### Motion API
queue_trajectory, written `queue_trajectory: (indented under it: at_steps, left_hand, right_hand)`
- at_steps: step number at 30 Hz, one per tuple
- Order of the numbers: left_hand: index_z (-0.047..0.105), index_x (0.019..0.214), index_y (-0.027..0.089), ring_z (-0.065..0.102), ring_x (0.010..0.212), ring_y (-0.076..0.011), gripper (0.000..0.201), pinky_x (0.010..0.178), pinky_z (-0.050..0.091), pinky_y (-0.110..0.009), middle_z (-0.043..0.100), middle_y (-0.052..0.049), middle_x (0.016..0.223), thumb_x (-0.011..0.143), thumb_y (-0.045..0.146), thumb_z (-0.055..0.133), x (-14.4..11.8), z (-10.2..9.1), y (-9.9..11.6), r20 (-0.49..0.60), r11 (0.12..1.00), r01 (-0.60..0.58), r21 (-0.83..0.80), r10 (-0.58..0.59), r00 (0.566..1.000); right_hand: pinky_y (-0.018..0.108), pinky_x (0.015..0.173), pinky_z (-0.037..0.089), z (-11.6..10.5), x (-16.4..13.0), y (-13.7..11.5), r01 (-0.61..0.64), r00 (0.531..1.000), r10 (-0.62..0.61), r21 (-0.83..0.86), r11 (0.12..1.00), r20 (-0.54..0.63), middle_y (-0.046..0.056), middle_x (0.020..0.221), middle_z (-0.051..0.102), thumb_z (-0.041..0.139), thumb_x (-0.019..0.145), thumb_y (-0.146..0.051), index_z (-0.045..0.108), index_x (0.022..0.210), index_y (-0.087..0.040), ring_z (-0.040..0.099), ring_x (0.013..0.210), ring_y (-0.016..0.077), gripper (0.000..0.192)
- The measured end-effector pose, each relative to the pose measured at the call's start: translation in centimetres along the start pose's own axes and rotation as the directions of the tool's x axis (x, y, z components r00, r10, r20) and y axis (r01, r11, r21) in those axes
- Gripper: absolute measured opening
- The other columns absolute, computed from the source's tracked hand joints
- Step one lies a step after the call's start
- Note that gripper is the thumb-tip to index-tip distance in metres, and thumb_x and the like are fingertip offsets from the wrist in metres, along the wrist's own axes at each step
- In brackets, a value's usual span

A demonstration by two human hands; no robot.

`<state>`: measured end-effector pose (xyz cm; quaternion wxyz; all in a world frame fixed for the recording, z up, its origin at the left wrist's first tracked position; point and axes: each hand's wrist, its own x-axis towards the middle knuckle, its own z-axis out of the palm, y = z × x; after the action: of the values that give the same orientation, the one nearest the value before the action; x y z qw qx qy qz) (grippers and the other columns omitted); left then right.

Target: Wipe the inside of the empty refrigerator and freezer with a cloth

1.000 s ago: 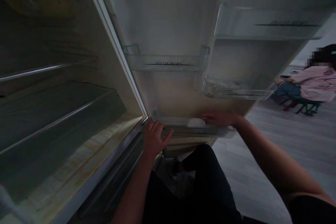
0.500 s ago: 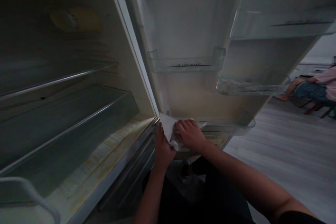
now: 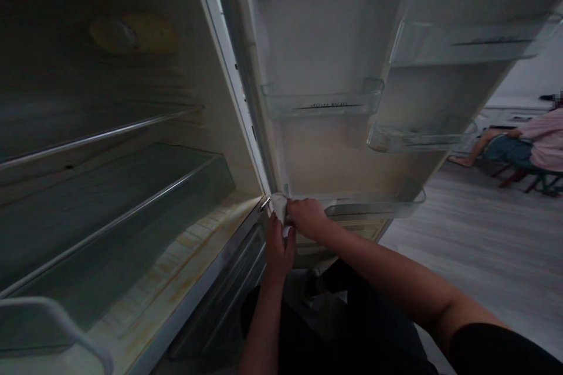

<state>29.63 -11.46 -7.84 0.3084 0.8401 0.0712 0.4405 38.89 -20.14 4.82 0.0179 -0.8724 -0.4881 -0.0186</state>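
A white cloth or paper wipe [image 3: 279,205] is bunched between my two hands, at the lower hinge corner of an open fridge. My left hand [image 3: 280,246] grips its lower end from below, fingers pointing up. From the right, my right hand [image 3: 308,218] closes on the wipe, its fingertips partly hidden behind the fold. Just left of the wipe sits a small metal hinge [image 3: 264,204] on the cabinet's edge. The fridge door [image 3: 321,158] stands wide open to the right, its lowest clear shelf [image 3: 373,208] beside my right hand.
Glass shelves [image 3: 176,170] and a yellowish lamp cover [image 3: 132,34] are inside the dim fridge cabinet. Brown stains mark its floor [image 3: 185,252]. A white curved bar [image 3: 57,313] is at lower left. A seated person [image 3: 523,143] is at far right, beyond grey flooring [image 3: 461,234].
The wipe, spread out before, is now bunched smaller against the hinge corner. My right hand has moved left, closer to my left hand. The view has shifted slightly.
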Motion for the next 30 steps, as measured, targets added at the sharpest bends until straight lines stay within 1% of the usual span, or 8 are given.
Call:
queue_trajectory:
  at_steps: [5, 9, 15, 17, 20, 23, 25, 30]
  left_hand:
    - [0.032, 0.155, 0.022, 0.029, 0.153, -0.0307, 0.062, 0.119, 0.036, -0.054, 0.030, -0.018, 0.165, 0.099, 0.038, 0.054, 0.7, 0.1, 1.9, 0.069, 0.992, -0.111, 0.057, 0.107, 0.992]
    - [0.028, 0.158, 0.022, 0.018, 0.157, -0.0323, 0.073, 0.122, 0.029, -0.057, 0.037, -0.015, 0.162, 0.095, 0.041, 0.059, 1.7, 0.2, 3.1, 0.186, 0.960, -0.242, 0.137, 0.215, 0.959]
    - [0.033, 0.157, 0.021, 0.031, 0.152, -0.0347, 0.072, 0.120, 0.032, -0.057, 0.050, -0.014, 0.153, 0.092, 0.035, 0.063, 2.6, 1.4, 4.0, 0.182, 0.920, -0.270, 0.284, 0.225, 0.957]
    - [0.033, 0.157, 0.019, 0.034, 0.150, -0.0365, 0.074, 0.118, 0.035, -0.057, 0.052, -0.016, 0.150, 0.091, 0.034, 0.064, 2.6, 2.0, 4.5, 0.158, 0.918, -0.252, 0.305, 0.212, 0.964]
    - [0.033, 0.158, 0.018, 0.035, 0.148, -0.0389, 0.078, 0.117, 0.036, -0.059, 0.053, -0.018, 0.147, 0.090, 0.035, 0.065, 2.8, 2.9, 5.0, 0.125, 0.914, -0.219, 0.341, 0.186, 0.974]
    - [0.039, 0.154, 0.016, 0.035, 0.148, -0.0394, 0.072, 0.117, 0.036, -0.059, 0.055, -0.019, 0.143, 0.089, 0.034, 0.066, 2.8, 3.3, 4.9, 0.104, 0.907, -0.205, 0.367, 0.179, 0.978]
    - [0.043, 0.151, 0.015, 0.034, 0.148, -0.0388, 0.069, 0.117, 0.037, -0.058, 0.055, -0.019, 0.142, 0.089, 0.034, 0.066, 2.7, 3.3, 4.5, 0.086, 0.911, -0.202, 0.360, 0.183, 0.979]
    - [0.045, 0.148, 0.017, 0.034, 0.149, -0.0356, 0.064, 0.119, 0.036, -0.055, 0.055, -0.018, 0.142, 0.089, 0.029, 0.065, 2.2, 2.9, 2.9, 0.017, 0.926, -0.223, 0.305, 0.229, 0.973]
  right_hand:
    - [0.041, 0.076, 0.059, 0.2, -2.6, 3.8, 0.016, 1.000, -0.017, -0.063, 0.998, -0.012, 0.013, 0.108, 0.073, 0.067, 0.087, -0.022, 0.059, 0.120, -0.014, 0.074, 0.096, 0.0334, 0.035]
    - [0.038, 0.079, 0.055, 0.2, -5.3, 8.4, -0.059, 0.998, 0.060, -0.132, 0.990, 0.005, 0.012, 0.111, 0.070, 0.071, 0.084, -0.022, 0.059, 0.119, -0.015, 0.072, 0.098, 0.0309, 0.038]
    - [0.037, 0.089, 0.046, 1.4, -10.4, 20.0, -0.188, 0.980, 0.173, -0.175, 0.966, -0.099, 0.016, 0.108, 0.069, 0.062, 0.083, -0.015, 0.065, 0.110, -0.013, 0.063, 0.107, 0.0298, 0.028]
    - [0.039, 0.096, 0.043, 2.6, -11.9, 23.4, -0.207, 0.959, 0.173, -0.139, 0.968, -0.224, 0.020, 0.115, 0.067, 0.059, 0.083, -0.015, 0.065, 0.117, -0.010, 0.058, 0.112, 0.0306, 0.035]
    - [0.042, 0.105, 0.040, 4.9, -12.8, 25.1, -0.275, 0.854, 0.227, -0.037, 0.961, -0.468, 0.019, 0.116, 0.065, 0.057, 0.083, -0.025, 0.065, 0.117, -0.010, 0.053, 0.116, 0.0318, 0.038]
    - [0.049, 0.114, 0.033, 7.2, -11.9, 22.9, -0.384, 0.634, 0.348, 0.110, 0.917, -0.690, 0.016, 0.112, 0.066, 0.049, 0.087, -0.031, 0.068, 0.106, -0.015, 0.053, 0.119, 0.0316, 0.031]
    - [0.053, 0.118, 0.027, 8.5, -11.2, 20.7, -0.405, 0.535, 0.388, 0.174, 0.897, -0.751, 0.014, 0.112, 0.067, 0.046, 0.090, -0.030, 0.068, 0.107, -0.017, 0.050, 0.128, 0.0314, 0.032]
    - [0.054, 0.121, 0.023, 11.1, -12.1, 18.4, -0.326, 0.477, 0.281, 0.129, 0.937, -0.833, 0.013, 0.123, 0.066, 0.040, 0.097, -0.030, 0.067, 0.121, -0.018, 0.044, 0.139, 0.0289, 0.038]
